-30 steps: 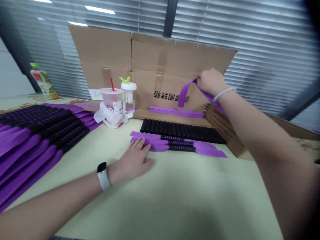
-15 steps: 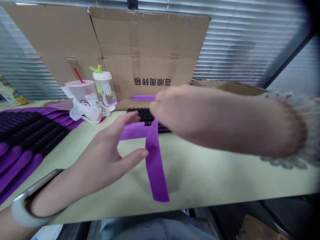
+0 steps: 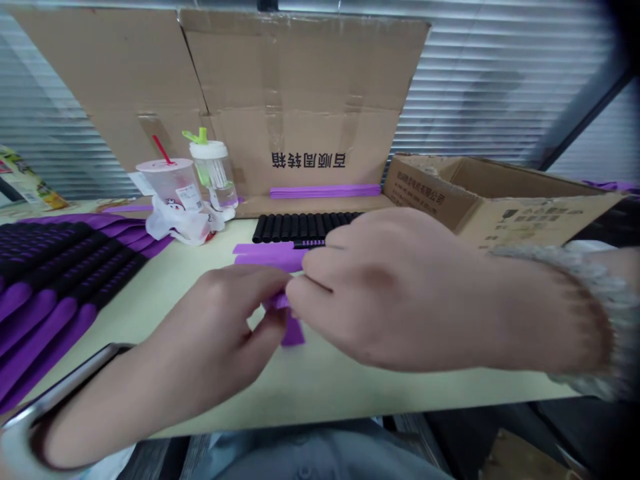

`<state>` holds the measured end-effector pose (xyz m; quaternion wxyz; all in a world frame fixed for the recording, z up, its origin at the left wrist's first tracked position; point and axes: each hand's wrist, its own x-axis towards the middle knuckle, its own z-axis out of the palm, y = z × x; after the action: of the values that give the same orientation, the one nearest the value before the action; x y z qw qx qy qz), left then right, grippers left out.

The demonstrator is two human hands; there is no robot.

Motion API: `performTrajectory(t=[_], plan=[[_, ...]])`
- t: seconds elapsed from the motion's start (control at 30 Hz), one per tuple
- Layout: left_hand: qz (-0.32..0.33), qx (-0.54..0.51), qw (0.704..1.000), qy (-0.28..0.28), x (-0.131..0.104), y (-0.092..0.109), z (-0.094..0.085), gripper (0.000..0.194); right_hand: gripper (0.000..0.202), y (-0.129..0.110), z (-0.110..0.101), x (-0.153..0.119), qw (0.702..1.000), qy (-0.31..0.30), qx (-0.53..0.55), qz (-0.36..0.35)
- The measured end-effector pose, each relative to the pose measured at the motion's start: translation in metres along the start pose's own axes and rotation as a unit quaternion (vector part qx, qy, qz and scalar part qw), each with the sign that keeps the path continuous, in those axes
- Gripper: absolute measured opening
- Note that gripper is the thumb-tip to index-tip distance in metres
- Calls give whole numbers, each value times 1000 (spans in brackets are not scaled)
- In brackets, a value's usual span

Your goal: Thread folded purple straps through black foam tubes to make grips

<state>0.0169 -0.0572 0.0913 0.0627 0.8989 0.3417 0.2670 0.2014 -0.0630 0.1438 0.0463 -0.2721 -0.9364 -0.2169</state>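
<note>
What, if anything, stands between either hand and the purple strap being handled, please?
Nothing visible does: the left hand pinches the purple strap, and the right hand is directly beside that pinch, its own fingertips hidden.

A pale yellow-green surface (image 3: 360, 387) runs across the view, its near edge rising slightly toward the right. Behind it, blinds (image 3: 505, 87) with narrow horizontal slats catch cool greyish light and bear a soft shadow. A dark frame bar (image 3: 589, 123) slants at upper right, beside more blinds.
</note>
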Motion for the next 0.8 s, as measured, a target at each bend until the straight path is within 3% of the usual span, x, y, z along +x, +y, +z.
performTrajectory(t=[0.2,0.3,0.37,0.43,0.53,0.63,0.8], plan=[[82,89,992,18,-17,3,-9,29,22,-9,-7,-22,999,50,5,-3],[84,133,987,33,-18,-4,-7,23,15,-4,-3,-31,999,-11,37,-25],[81,166,981,62,-15,-8,-7,23,13,1,0,-33,998,-58,38,-4],[93,192,974,81,-12,-9,-8,23,13,7,4,-32,997,-68,28,25],[122,186,974,47,-9,-7,-7,25,10,10,9,-30,997,-43,45,41],[109,138,984,-19,-10,-1,1,35,13,3,12,-29,991,-36,125,32],[111,11,992,-63,-15,5,12,47,19,-18,8,-28,946,-80,300,94]])
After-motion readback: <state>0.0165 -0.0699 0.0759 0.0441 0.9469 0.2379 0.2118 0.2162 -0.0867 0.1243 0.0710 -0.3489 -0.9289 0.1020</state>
